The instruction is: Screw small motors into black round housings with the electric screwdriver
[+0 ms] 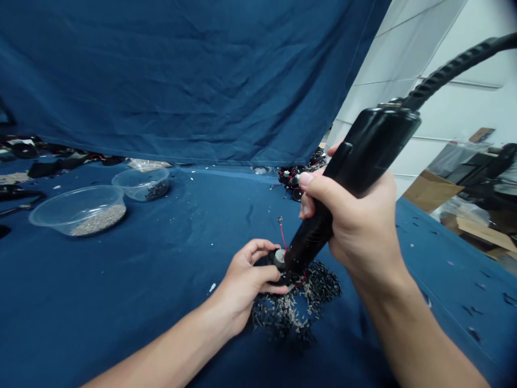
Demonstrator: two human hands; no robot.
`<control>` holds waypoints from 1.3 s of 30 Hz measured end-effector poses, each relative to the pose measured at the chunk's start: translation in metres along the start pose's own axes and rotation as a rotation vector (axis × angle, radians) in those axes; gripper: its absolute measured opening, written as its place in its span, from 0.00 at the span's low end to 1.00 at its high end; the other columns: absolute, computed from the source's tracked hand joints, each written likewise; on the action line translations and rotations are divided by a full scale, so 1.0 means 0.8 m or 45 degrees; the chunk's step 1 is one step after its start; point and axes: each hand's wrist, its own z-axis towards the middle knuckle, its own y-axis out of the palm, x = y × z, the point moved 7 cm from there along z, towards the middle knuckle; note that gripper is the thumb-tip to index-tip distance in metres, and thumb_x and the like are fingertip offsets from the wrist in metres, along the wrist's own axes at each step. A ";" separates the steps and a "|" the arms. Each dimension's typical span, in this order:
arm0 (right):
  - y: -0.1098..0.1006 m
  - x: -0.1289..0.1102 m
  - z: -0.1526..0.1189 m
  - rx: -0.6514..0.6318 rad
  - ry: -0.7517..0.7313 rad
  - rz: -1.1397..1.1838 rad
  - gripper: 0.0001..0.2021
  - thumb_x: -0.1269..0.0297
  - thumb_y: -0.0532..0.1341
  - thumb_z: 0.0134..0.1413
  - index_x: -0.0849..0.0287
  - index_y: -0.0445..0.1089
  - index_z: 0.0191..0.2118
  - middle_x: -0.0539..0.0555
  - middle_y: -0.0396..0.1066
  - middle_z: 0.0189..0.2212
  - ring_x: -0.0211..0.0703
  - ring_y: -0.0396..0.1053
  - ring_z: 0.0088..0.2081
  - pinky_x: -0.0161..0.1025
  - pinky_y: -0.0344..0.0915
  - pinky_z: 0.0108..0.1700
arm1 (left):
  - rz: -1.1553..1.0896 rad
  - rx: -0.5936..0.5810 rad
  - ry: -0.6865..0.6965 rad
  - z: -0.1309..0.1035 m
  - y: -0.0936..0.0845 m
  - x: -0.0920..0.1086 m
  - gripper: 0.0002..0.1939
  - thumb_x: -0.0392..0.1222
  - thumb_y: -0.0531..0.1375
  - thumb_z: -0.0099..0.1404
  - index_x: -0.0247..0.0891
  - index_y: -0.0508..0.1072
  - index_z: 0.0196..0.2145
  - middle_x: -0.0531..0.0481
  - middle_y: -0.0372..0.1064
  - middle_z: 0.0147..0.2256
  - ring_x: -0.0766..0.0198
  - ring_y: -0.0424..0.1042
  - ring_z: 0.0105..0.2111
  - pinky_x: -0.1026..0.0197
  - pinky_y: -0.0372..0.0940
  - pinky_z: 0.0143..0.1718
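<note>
My right hand [363, 226] is wrapped round a black corded electric screwdriver [369, 148], tilted so that its lower end points down and to the left. My left hand [244, 283] grips a small black part with a round silver disc [280, 258] between thumb and fingers. From that part a thin red wire [283, 235] sticks up. The screwdriver's lower end meets or overlaps the part; its tip is hidden. Beneath and around the part, a pile of small black and silver screws [323, 283] is spread on the blue cloth [181, 307].
At the left stand a clear plastic bowl [76, 202] of silver screws and a smaller clear bowl [137, 180] with dark ones. Black parts with red wires [293, 177] are heaped behind my hands. The screwdriver's cord [456, 67] runs off to the upper right. A blue curtain [181, 81] hangs behind.
</note>
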 end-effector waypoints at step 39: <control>-0.111 0.024 0.041 0.893 0.018 0.453 0.15 0.58 0.65 0.50 0.54 0.57 0.36 0.42 0.65 0.25 0.31 0.64 0.20 0.31 0.67 0.21 | 0.145 0.091 0.365 0.001 -0.019 0.049 0.21 0.28 0.60 0.45 0.37 0.66 0.40 0.45 0.64 0.49 0.64 0.69 0.35 0.63 0.72 0.28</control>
